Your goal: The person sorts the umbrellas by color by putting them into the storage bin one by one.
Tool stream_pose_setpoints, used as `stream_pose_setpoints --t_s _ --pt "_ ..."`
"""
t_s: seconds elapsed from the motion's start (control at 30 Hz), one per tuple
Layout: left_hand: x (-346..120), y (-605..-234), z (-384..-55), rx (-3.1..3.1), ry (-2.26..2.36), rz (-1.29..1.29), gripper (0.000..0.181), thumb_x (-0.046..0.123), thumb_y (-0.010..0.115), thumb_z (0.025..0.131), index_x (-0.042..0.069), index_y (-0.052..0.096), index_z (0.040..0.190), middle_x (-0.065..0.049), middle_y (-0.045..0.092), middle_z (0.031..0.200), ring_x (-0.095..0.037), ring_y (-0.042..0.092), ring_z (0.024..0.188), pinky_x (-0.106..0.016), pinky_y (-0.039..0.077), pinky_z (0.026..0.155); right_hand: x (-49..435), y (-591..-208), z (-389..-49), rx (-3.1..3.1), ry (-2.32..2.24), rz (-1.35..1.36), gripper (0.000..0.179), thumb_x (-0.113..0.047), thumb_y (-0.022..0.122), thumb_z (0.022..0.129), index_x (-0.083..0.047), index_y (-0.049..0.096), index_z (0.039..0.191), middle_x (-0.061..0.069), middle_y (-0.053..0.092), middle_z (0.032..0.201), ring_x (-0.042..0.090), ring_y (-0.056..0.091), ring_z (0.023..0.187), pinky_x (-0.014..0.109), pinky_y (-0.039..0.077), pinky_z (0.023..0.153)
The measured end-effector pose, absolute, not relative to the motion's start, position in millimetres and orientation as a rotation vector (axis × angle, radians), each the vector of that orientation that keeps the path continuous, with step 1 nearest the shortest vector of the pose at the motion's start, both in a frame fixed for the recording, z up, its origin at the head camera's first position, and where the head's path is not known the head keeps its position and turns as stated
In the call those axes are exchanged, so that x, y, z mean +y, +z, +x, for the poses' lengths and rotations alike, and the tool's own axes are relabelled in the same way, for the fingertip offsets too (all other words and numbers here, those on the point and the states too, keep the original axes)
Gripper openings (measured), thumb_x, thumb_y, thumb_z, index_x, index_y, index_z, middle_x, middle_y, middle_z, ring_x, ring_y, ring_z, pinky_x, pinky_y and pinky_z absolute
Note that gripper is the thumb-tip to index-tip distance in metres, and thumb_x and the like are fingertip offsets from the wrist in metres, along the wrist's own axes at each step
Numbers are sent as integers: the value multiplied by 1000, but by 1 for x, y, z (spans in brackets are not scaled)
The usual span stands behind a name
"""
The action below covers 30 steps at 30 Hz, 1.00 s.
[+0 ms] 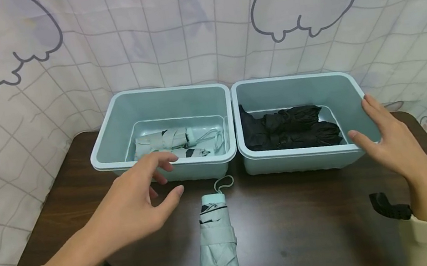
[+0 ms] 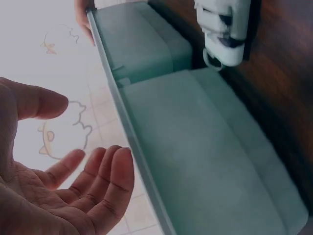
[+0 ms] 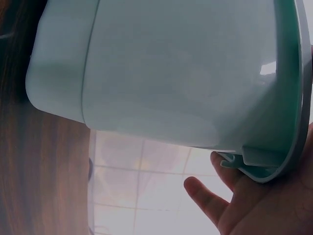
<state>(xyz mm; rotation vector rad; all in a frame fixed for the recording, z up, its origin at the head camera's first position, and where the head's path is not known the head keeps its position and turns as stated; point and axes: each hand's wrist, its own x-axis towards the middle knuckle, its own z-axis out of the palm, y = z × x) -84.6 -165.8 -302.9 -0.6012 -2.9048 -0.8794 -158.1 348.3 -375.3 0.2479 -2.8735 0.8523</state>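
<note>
My left hand (image 1: 140, 199) hovers at the front rim of the left light-blue bin (image 1: 107, 160), thumb and fingers apart, nothing between them. Inside that bin lie pale green folded umbrellas (image 1: 162, 139). My right hand (image 1: 395, 142) rests at the front right corner of the right bin (image 1: 304, 160), its fingers fairly straight along the rim. The right wrist view shows fingertips (image 3: 195, 186) outside the bin wall, below the rim. Black folded umbrellas (image 1: 296, 132) lie in this bin. Between my hands, a pale green folded umbrella (image 1: 217, 242) lies on the table, its wrist loop toward the bins.
The two bins stand side by side at the back of the dark wooden table (image 1: 294, 226). Behind them hangs a white gridded curtain (image 1: 182, 32) with cartoon animal outlines. Black straps (image 1: 390, 207) sit at both wrists.
</note>
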Motion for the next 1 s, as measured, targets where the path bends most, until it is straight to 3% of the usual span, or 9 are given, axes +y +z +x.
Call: stream_pose_setpoints --t_s 0.27,0.57,1.0 --pt "-157 -330 -76 -2966 -993 -490 53 29 75 96 16 53 143 -1 68 130 -13 68 103 -29 56 76 349 -374 -157 -2886 837 217 83 -35 59 104 -11 16 170 14 12 179 57 21 159 85 22 115" --pt "-144 -371 -69 -3282 -1053 -322 71 51 72 97 9 49 149 -11 61 148 -23 70 117 -49 60 92 348 -374 -159 -2885 860 231 83 -35 60 103 -12 17 171 12 12 180 58 22 158 86 24 113" --pt "-130 -401 -69 -3349 -1165 -206 73 54 73 95 7 53 147 -8 68 132 -23 67 120 -51 55 103 346 -375 -160 -2883 850 229 83 -35 59 103 -12 17 170 13 13 179 59 24 157 87 25 113"
